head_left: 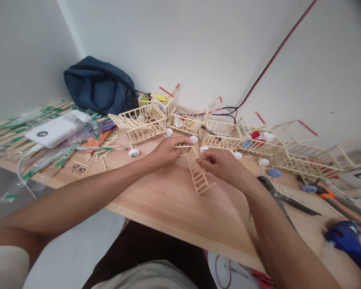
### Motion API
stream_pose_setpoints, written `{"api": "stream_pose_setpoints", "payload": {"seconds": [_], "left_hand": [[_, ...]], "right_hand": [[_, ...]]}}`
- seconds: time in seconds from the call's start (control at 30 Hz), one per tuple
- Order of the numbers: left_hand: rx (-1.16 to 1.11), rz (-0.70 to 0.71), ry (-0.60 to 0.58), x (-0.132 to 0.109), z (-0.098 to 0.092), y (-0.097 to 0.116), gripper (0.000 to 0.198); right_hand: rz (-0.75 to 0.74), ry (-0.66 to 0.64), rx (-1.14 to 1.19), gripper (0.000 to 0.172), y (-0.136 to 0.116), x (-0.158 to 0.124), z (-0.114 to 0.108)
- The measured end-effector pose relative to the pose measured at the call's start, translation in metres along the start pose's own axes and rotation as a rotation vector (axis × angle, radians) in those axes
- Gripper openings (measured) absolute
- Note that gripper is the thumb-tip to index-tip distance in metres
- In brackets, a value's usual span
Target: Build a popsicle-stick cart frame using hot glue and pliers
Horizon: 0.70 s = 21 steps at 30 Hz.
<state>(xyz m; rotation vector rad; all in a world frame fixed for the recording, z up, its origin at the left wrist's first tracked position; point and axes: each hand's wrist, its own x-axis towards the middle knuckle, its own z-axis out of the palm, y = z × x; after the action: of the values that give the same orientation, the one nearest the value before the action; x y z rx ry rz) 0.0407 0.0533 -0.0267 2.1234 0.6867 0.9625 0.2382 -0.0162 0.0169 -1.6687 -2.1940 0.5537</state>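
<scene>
Front right of the stick carts (221, 142), black shears (278, 195) lie, probably for reach. Centre front of them: your stick frame (199, 178). Your left hand (173, 149) pinches its far end, likely steadying it; your right hand (218, 162) is curled at its right edge, can't tell if gripping. Left of the carts, blue bag (100, 86), likely out of your way.

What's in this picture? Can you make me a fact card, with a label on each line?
Left hand: holding a small, pale wooden-stick frame
Right hand: beside the frame; touching unclear
Surface: light-brown wooden table
Behind: pale wooden-stick carts, some with red handle bars
Far left: dark-blue fabric bag
Right: black metal scissors
</scene>
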Motion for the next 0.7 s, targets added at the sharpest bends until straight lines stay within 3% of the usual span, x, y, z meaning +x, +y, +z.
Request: {"api": "stream_pose_setpoints", "payload": {"seconds": [0.33,0.57,0.7], "left_hand": [[-0.026,0.017,-0.083,0.006,0.011,0.011,0.036],[-0.022,0.000,-0.112,0.004,0.011,0.013,0.037],[-0.045,-0.004,-0.119,0.004,0.010,0.013,0.035]], "right_hand": [[0.033,0.027,-0.082,0.027,-0.016,-0.014,-0.010],[0.059,0.004,-0.068,0.024,-0.009,-0.019,-0.003],[0.046,0.023,-0.048,0.032,-0.004,-0.020,-0.003]]}}
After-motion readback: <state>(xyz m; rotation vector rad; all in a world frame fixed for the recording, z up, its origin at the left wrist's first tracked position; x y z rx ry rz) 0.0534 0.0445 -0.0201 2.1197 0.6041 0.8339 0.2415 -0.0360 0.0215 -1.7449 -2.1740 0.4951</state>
